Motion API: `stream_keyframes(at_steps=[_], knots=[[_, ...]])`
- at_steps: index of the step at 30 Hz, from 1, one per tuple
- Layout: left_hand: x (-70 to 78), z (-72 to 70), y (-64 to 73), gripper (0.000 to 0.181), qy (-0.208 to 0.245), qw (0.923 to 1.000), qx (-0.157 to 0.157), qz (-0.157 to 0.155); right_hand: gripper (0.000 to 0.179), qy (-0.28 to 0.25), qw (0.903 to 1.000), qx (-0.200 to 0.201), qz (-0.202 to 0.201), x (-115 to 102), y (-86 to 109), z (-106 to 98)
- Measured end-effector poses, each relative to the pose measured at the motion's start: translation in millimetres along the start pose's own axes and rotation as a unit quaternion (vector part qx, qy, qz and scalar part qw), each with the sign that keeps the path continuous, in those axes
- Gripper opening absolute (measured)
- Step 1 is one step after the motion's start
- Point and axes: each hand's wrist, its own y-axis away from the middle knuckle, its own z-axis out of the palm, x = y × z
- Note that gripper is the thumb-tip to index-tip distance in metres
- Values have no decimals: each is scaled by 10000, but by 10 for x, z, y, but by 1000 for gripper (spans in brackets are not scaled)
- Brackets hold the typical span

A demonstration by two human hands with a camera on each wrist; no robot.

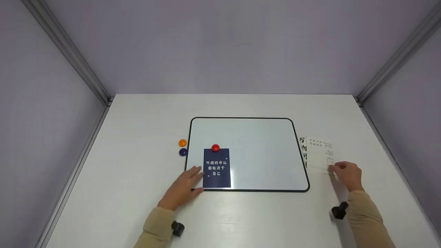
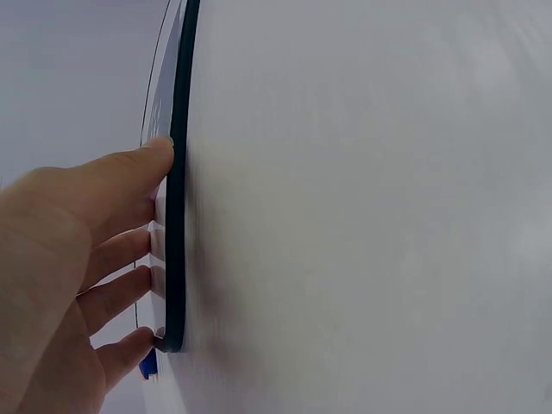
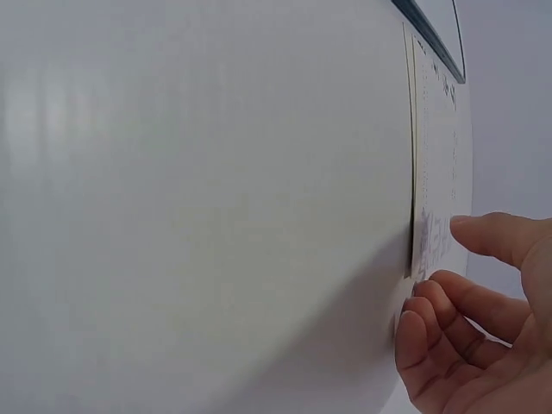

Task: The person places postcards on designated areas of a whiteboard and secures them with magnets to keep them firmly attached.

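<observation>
My left hand point(image 1: 182, 187) rests at the lower left corner of a black-framed whiteboard point(image 1: 262, 155), fingers spread and thumb on the frame's edge. Beside its fingertips lies a dark blue card point(image 1: 217, 174) with white writing, a round red magnet point(image 1: 215, 147) at its top edge. To the right of the board, my right hand point(image 1: 348, 175) has its thumb and curled fingers at the lower right corner of a white card point(image 1: 317, 156) with grey writing. That card overlaps another card point(image 1: 303, 151) with bold black characters, mostly hidden beneath it.
An orange magnet point(image 1: 182, 142) and a dark blue magnet point(image 1: 183, 152) lie on the white table point(image 1: 251, 220) just left of the whiteboard. Grey-lilac panels point(image 1: 234, 48) enclose the table at the back and both sides.
</observation>
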Motion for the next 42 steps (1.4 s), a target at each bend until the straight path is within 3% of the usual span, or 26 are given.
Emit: stream_keyframes(at_steps=[5,21,34,42], knots=[[-3,-3,1,55,-16,10000,12,28,56,-253,9992,-49,292,-13,-12,41],[-4,-11,3,56,11,10000,1,32,71,-111,9972,-145,722,-152,-60,60],[22,-26,22,55,32,10000,-14,45,67,246,9949,-237,951,-178,-135,67],[12,-41,25,55,73,9999,-98,2,66,65,9947,-214,1002,-215,-109,92]])
